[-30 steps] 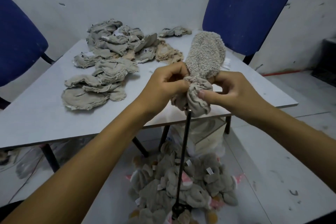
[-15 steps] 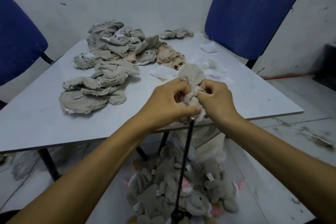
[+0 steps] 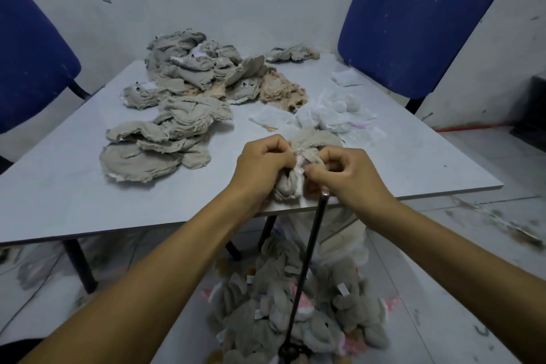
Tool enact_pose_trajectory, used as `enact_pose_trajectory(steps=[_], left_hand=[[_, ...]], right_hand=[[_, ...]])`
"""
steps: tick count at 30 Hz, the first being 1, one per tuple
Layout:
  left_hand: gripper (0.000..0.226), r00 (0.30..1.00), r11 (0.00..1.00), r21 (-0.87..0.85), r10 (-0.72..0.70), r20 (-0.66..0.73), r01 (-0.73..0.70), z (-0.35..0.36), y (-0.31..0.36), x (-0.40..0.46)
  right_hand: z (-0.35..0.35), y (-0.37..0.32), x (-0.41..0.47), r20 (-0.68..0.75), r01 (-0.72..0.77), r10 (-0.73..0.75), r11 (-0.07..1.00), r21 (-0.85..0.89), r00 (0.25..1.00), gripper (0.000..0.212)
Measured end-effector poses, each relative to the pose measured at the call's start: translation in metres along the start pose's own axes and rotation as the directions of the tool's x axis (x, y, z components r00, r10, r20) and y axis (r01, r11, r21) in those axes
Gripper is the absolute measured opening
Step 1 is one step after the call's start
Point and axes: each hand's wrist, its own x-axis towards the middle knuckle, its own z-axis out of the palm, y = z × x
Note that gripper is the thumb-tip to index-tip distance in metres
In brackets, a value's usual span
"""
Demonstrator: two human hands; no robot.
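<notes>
Over the grey table (image 3: 59,192), both hands, left (image 3: 263,162) and right (image 3: 345,174), curl knuckles-up, pinching the plush skin (image 3: 313,142).

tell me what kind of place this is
Likely a small soft-toy workshop: fabric skins heaped on the table, plush pieces piled on the floor, hands gripping one skin by an upright rod.

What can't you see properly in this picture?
Head view:
- Grey plush skin: its middle is covered by the left hand and right hand.
- Black rod: its foot is buried in the floor pile of toys.
- Toy tags: too small to read.
- Left chair: cut off by the picture's edge.
</notes>
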Motion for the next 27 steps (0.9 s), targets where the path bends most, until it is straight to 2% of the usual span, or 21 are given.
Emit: enact_pose_trajectory(steps=[4, 8, 12, 14, 16, 19, 20, 21, 24, 27], left_hand=[[0.008, 0.995, 0.998, -0.06, 0.031, 0.097, -0.026, -0.002, 0.003, -0.006], [0.018, 0.975, 0.951, 0.216, 0.209, 0.077, -0.221, 0.0, -0.005, -0.018], [0.018, 0.952, 0.898, 0.315, 0.29, 0.102, -0.307, 0.001, -0.004, -0.021], [0.024, 0.961, 0.915, 0.304, 0.224, 0.163, -0.265, -0.001, -0.002, -0.02], [0.023, 0.97, 0.95, 0.238, 0.161, 0.182, -0.203, -0.003, -0.001, -0.018], [0.018, 0.99, 0.981, 0.153, 0.103, 0.097, -0.117, -0.008, -0.001, -0.012], [0.021, 0.995, 0.987, 0.128, 0.091, 0.051, -0.097, -0.008, -0.001, -0.009], [0.023, 0.997, 0.992, 0.099, 0.076, 0.005, -0.077, -0.008, -0.001, -0.007], [0.018, 0.997, 0.995, 0.093, 0.034, -0.074, -0.027, 0.0, 0.0, -0.004], [0.017, 1.0, 1.0, -0.012, -0.014, -0.011, 0.014, 0.0, 0.001, -0.004]], right_hand=[[0.01, -0.001, 0.003, -0.171, 0.006, -0.034, 0.987, -0.161, 0.985, 0.027], [0.013, 0.0, 0.01, -0.246, -0.053, -0.006, 0.971, -0.234, 0.969, 0.028], [0.013, 0.0, 0.016, -0.255, -0.107, 0.041, 0.963, -0.249, 0.966, 0.024], [0.012, -0.001, 0.017, -0.266, -0.133, 0.066, 0.962, -0.24, 0.962, 0.024], [0.009, -0.003, 0.016, -0.199, -0.141, 0.104, 0.973, -0.182, 0.975, 0.025], [-0.002, -0.007, 0.01, 0.111, -0.198, 0.186, 0.974, 0.109, 0.976, 0.022], [-0.005, -0.008, 0.008, 0.199, -0.21, 0.173, 0.96, 0.187, 0.965, 0.018], [-0.006, -0.008, 0.006, 0.243, -0.195, 0.145, 0.961, 0.195, 0.959, 0.015], [-0.004, -0.006, 0.003, 0.187, -0.091, 0.082, 0.995, 0.041, 0.979, 0.019], [0.001, -0.003, 0.006, 0.012, -0.051, 0.052, 0.995, -0.084, 0.999, 0.027]])
